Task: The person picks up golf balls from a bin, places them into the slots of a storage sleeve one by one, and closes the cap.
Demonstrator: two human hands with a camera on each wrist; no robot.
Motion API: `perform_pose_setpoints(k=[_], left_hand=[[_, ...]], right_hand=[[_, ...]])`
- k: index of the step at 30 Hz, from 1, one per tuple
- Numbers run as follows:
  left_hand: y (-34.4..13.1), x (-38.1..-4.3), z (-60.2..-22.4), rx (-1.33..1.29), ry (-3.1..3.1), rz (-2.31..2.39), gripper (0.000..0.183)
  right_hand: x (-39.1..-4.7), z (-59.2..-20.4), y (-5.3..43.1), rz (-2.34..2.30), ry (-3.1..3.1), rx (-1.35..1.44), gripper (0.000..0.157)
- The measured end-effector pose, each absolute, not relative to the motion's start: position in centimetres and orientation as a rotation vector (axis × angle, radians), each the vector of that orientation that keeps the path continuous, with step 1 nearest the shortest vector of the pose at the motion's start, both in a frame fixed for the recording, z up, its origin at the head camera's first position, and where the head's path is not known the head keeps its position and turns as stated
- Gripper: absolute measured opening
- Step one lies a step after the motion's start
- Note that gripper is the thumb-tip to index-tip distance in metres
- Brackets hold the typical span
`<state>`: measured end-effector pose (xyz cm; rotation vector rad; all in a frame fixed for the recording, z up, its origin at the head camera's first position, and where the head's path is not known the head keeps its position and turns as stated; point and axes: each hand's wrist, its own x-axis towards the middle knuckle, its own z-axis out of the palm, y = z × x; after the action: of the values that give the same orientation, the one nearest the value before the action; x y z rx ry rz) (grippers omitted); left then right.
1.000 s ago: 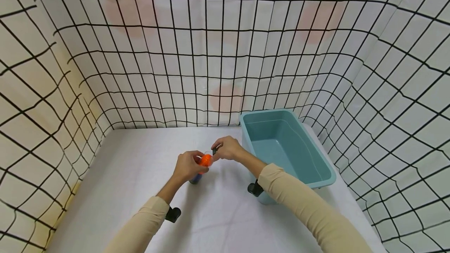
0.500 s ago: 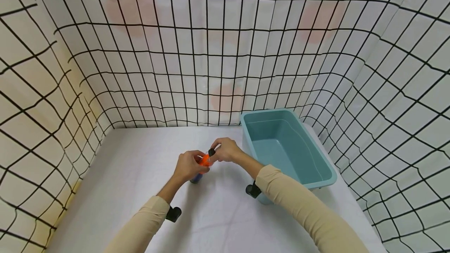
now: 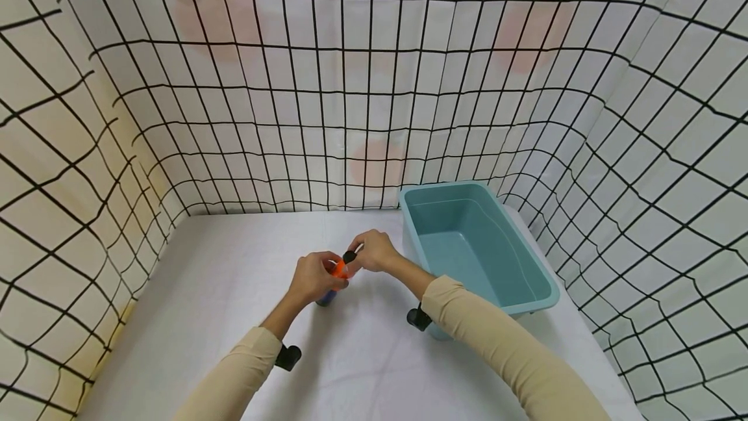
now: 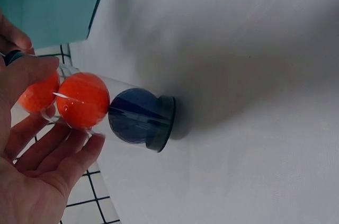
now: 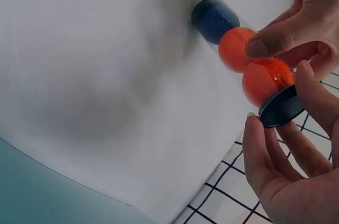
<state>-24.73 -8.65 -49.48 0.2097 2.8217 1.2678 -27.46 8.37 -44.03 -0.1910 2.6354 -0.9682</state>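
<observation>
A clear plastic tube (image 4: 112, 89) stands on the table, holding two orange balls (image 4: 83, 100) above a dark blue ball (image 4: 132, 114). A dark end cap (image 4: 162, 124) closes its lower end, which rests on the white cloth. My left hand (image 3: 311, 276) grips the tube around the orange balls, thumb on one side and fingers on the other. With thumb and fingers, my right hand (image 3: 376, 251) holds a black cap (image 5: 282, 107) at the tube's upper end, right over the top orange ball (image 5: 260, 83). The cap's rim overlaps the tube's mouth in the right wrist view.
A teal plastic tub (image 3: 461, 262) with nothing in it stands close to the right forearm. Black wire mesh (image 3: 374, 89) encloses the table's back and both sides. White cloth (image 3: 228, 258) covers the table.
My right hand has brought the black cap slightly left and down, from beside the tube onto its upper end. My left hand keeps its grip on the tube, nearly unmoved.
</observation>
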Motion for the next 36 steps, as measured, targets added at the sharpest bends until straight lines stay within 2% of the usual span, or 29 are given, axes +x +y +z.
perform_pose_setpoints(k=[10, 17, 28, 36], left_hand=[[-8.8, -24.7, -49.4, 0.172, 2.814, 1.237, 0.035], [-8.8, -24.7, -49.5, 0.169, 2.813, 1.236, 0.038], [-8.8, -24.6, -49.9, 0.143, 2.769, 1.190, 0.048], [-9.1, -24.5, -50.7, 0.087, 2.746, 1.199, 0.042]], right_hand=[[-27.4, -43.3, 8.4, -1.023, 2.523, -0.167, 0.043], [-27.7, -43.3, 8.5, -1.077, 2.499, -0.111, 0.036], [-27.8, -43.6, 8.7, -1.049, 2.542, -0.069, 0.034], [-27.6, -43.5, 8.6, -1.098, 2.532, -0.087, 0.030]])
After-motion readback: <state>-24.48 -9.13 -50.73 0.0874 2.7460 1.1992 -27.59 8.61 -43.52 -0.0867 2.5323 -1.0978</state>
